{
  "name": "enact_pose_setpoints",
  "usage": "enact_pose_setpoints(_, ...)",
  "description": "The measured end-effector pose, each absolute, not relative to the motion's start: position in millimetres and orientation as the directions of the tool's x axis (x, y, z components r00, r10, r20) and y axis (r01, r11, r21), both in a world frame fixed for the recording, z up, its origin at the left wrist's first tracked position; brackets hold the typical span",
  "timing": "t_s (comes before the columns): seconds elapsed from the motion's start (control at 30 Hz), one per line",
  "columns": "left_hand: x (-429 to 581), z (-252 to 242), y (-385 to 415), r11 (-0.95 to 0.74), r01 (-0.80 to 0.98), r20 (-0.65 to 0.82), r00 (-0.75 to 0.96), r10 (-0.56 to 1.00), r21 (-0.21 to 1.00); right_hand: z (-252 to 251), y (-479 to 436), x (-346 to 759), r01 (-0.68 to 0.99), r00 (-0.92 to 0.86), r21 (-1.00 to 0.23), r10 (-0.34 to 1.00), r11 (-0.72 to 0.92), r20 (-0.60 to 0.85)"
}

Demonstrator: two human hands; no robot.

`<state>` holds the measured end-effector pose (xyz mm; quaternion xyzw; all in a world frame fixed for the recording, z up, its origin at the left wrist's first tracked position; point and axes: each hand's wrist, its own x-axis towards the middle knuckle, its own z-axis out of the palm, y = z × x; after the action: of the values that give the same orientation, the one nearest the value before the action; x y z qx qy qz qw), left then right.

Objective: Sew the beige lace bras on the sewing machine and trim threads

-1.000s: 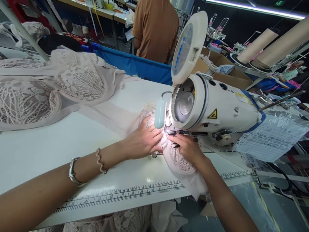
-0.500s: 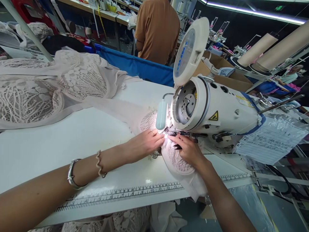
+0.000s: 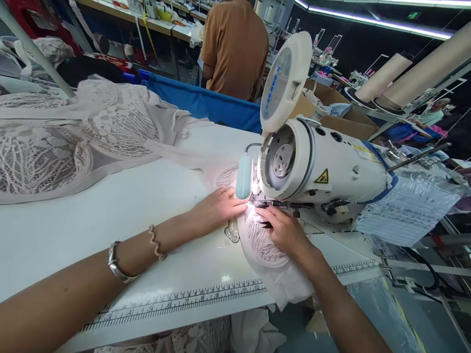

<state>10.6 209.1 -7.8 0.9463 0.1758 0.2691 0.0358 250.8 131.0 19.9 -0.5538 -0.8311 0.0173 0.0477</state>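
A pale pink lace garment piece (image 3: pixel 263 240) lies under the needle area of a white sewing machine (image 3: pixel 331 169), lit by a small pale-green lamp (image 3: pixel 243 177). My left hand (image 3: pixel 219 208) rests on the fabric left of the needle, its fingers together and pressing the cloth. On the right, my right hand (image 3: pixel 285 228) lies on the lace cup just below the presser area, with dark scissor-like tips showing under its fingers. The needle itself is hidden by glare. The machine's round end cover (image 3: pixel 285 81) stands raised.
More lace garments (image 3: pixel 121 120) are heaped at the table's left. A printed ruler (image 3: pixel 191 296) runs along the front edge. Beyond a blue cloth barrier (image 3: pixel 206 104) a person in a brown shirt (image 3: pixel 235 49) faces away. A cardboard box (image 3: pixel 349 120) sits behind the machine.
The lace piece has shifted slightly left and down near the needle. My left hand has moved a little left, uncovering a clear object beside the fabric. The view has shifted slightly.
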Motion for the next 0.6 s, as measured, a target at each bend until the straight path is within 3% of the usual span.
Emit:
enact_pose_setpoints(0.23,11,-8,213,-0.924,0.302,0.478,0.792,0.380,0.235,22,132,247,0.915,-0.334,-0.210,0.939,0.344,0.079)
enact_pose_setpoints(0.6,9,-12,211,-0.914,0.391,0.477,0.786,0.394,0.111,11,138,245,0.935,-0.188,-0.291,0.979,0.203,0.079)
